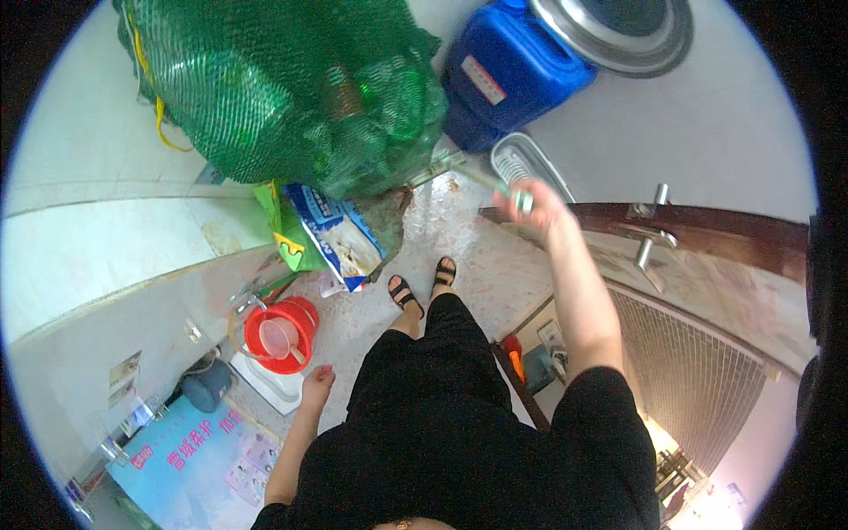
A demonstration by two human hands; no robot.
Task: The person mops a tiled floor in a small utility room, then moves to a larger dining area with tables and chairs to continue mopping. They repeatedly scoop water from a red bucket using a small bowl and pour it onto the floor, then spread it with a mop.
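Observation:
My right hand [535, 205] reaches forward, its fingers wrapped around a thin pale-green pole [481, 175]. The pole slants away to the left over the floor, and motion blurs it; the kind of head at its far end is hard to make out. Low at my left side hangs my left hand [320, 382], its fingers curled in with nothing visible in them. Nearest to that hand are a red bucket [309, 311] with a pink dipper [278, 339] inside, and a white squat-toilet basin [281, 389] beneath it.
A big green mesh sack [291, 97] of bottles bulges ahead, above blue-and-white and green bags [340, 237]. A blue jerrycan [517, 71], a metal basin [640, 35] and a white basket [530, 163] stand at far right. A brown door [733, 231] with a metal handle is at right.

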